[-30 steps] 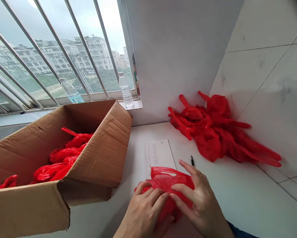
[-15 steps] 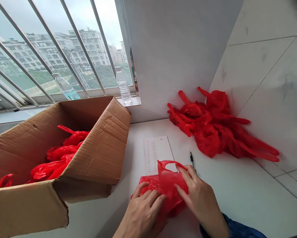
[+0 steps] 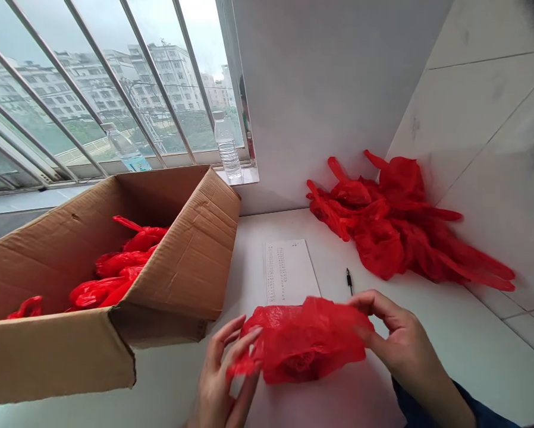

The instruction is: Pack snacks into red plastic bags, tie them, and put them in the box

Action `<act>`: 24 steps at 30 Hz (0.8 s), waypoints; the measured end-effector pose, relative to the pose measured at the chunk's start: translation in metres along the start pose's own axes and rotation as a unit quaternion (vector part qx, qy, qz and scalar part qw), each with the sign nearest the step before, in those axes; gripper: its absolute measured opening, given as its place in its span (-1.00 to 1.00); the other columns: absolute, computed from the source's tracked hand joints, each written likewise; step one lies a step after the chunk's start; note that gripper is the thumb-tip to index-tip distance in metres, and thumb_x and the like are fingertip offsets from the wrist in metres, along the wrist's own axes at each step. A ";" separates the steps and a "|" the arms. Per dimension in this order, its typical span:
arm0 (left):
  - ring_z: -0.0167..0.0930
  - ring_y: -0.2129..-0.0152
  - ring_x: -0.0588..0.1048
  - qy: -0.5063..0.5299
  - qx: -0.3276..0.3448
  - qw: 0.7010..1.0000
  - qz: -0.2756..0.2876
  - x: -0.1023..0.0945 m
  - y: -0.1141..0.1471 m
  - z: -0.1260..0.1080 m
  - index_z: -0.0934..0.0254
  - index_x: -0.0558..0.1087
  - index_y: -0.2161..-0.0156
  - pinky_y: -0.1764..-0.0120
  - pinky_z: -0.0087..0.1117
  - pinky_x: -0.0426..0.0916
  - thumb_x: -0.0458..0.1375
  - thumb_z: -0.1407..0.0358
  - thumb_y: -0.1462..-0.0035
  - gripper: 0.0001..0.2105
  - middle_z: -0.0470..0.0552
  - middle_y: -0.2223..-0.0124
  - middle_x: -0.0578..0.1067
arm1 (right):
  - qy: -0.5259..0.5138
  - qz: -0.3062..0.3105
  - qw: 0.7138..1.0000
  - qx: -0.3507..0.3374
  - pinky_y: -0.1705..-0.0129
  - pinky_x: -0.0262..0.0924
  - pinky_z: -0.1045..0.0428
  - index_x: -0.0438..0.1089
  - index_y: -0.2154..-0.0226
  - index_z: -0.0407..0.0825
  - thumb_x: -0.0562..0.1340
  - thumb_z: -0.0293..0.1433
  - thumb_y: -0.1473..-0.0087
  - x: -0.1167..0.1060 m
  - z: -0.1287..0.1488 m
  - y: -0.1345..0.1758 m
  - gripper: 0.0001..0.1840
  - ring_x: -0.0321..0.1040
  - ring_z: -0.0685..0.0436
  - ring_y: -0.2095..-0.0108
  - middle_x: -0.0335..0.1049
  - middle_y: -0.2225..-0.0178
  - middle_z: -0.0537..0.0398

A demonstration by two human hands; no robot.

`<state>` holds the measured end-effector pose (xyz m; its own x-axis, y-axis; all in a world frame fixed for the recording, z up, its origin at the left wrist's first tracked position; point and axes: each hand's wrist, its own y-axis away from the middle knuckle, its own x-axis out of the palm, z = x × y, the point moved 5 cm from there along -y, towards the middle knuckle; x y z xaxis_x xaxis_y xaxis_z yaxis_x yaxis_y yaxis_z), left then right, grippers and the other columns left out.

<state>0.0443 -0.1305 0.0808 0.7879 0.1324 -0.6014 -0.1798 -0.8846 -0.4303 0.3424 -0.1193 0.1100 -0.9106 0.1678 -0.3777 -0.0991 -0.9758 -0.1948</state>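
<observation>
A red plastic bag [image 3: 311, 345] lies on the white table in front of me, spread sideways between both hands. My left hand [image 3: 225, 368] is at its left end, with a strip of the thin plastic caught among the curled fingers. On the other side, my right hand [image 3: 394, 333] pinches the bag's right edge between thumb and fingers. Through the film a crumpled, bunched shape shows low in the middle; what it is I cannot make out. Just beyond the bag lies a sheet of paper [image 3: 291, 270] with columns of writing, its near edge covered by the plastic.
An open cardboard box [image 3: 187, 255] at the left holds several red bags [image 3: 119, 261]. More red bags [image 3: 392, 232] are heaped against the wall at the right. A black pen [image 3: 349, 280] lies beside the paper. Two plastic bottles, one clear [image 3: 226, 148], stand by the barred window.
My hands have moved apart, the left leftward and the right rightward, drawing the bag out wider. The handle loop that stood up near my right hand no longer shows. The view has shifted slightly.
</observation>
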 end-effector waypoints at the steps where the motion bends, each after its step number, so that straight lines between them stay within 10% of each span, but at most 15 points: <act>1: -0.19 -0.11 0.41 0.011 0.004 1.000 0.008 -0.001 -0.006 -0.005 0.01 0.46 -0.15 -0.11 -0.19 0.39 0.05 0.20 -0.36 -0.69 0.10 -0.25 0.29 | -0.016 0.029 0.999 -0.005 0.31 0.29 0.04 0.42 0.38 0.05 0.25 -0.20 -0.15 -0.001 0.002 -0.004 -0.82 0.35 -0.10 0.38 0.40 0.44 0.16; 5: -0.24 -0.09 0.43 0.139 -0.019 0.990 0.005 -0.012 -0.046 -0.029 0.11 0.54 -0.06 -0.12 -0.28 0.37 0.00 0.20 -0.40 -0.70 0.09 -0.15 0.42 | -0.174 0.065 0.983 0.009 0.49 0.16 0.06 0.29 0.50 0.04 0.20 -0.25 -0.12 -0.006 0.018 -0.032 -0.79 0.18 -0.03 0.54 0.22 0.55 0.21; 12: -0.22 0.01 0.55 0.438 -0.093 0.890 -0.091 -0.028 -0.102 -0.064 0.18 0.51 -0.08 0.02 -0.23 0.53 0.08 0.07 -0.35 -0.65 0.08 -0.04 0.57 | -0.255 -0.117 0.959 -0.040 0.37 0.33 -0.12 0.24 0.36 0.13 0.02 -0.07 -0.22 -0.036 0.028 -0.043 -0.73 0.34 -0.19 0.40 0.27 0.38 0.05; 16: -0.15 -0.19 0.39 0.354 -0.101 0.930 -0.027 -0.020 -0.076 -0.039 0.11 0.29 -0.30 -0.19 -0.13 0.37 0.05 0.06 -0.36 -0.53 0.11 -0.25 0.42 | -0.222 0.008 0.973 -0.066 0.04 0.38 -0.27 0.33 0.01 0.20 0.23 0.05 -0.13 -0.028 -0.011 -0.018 -0.55 0.41 -0.36 0.01 0.40 0.00 -0.06; 19: -0.09 -0.38 0.04 0.220 -0.107 0.968 0.047 -0.006 -0.033 -0.003 0.01 -0.07 -0.44 -0.37 0.03 -0.05 0.15 0.06 -0.29 -0.28 0.04 -0.46 0.04 | -0.123 0.102 0.987 -0.015 -0.22 0.19 -0.33 0.11 -0.29 0.22 0.32 0.02 -0.10 -0.016 -0.054 0.000 -0.21 0.15 -0.41 -0.28 0.09 -0.33 -0.07; 24: -0.01 -0.38 -0.02 0.124 -0.137 0.979 0.084 0.025 0.005 0.043 0.01 -0.23 -0.45 -0.34 0.18 -0.06 0.23 0.05 -0.21 -0.11 0.09 -0.49 -0.10 | 0.006 0.140 0.988 0.068 -0.32 0.01 -0.34 -0.10 -0.40 0.24 0.40 -0.05 -0.05 0.009 -0.088 0.001 0.02 0.01 -0.41 -0.35 -0.19 -0.45 -0.03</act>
<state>0.0378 -0.1121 0.0343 0.8857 -0.1086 -0.4513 -0.1818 -0.9757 -0.1222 0.3694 -0.1060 0.0267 -0.9048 -0.1111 -0.4111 0.1028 -0.9938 0.0424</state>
